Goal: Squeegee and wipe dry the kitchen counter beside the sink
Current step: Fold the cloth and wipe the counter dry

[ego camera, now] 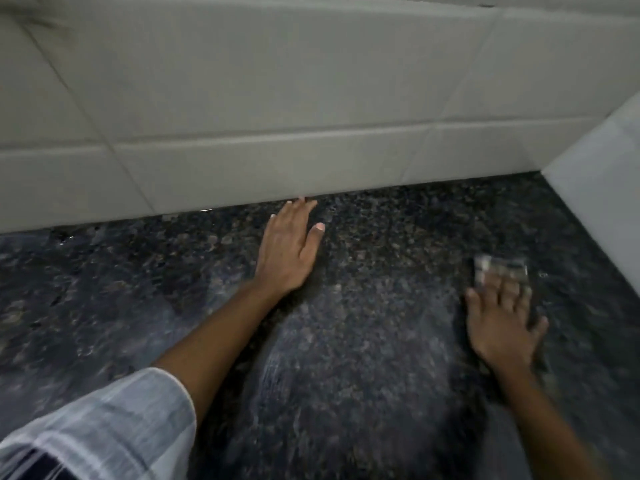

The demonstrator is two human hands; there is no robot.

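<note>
- The left arm reaches in from seven o'clock, bare below a rolled-up pale striped cloth sleeve (104,431), and runs up toward the middle of the view.
- The left hand (287,247) lies flat, palm down, on the dark speckled polished stone surface (104,289); its fingers are straight and held close together, the thumb splayed out toward three o'clock, and it holds nothing.
- The left fingertips (301,202) point toward twelve o'clock and reach the foot of the pale grey tiled wall (242,98); whether they touch it I cannot tell.
- The right arm enters from five o'clock, bare, with the wrist bent slightly.
- The right hand (502,317) is blurred; its fingers are spread apart and pressed flat on a small checked grey-and-white wiping cloth (498,268).
- The cloth lies on the surface at about three o'clock, mostly showing beyond the fingertips, well apart from the left hand.
- The surface shows faint pale streaks between the two arms.
- A second plain white wall (595,174) meets the tiled one at two o'clock, forming a corner.
</note>
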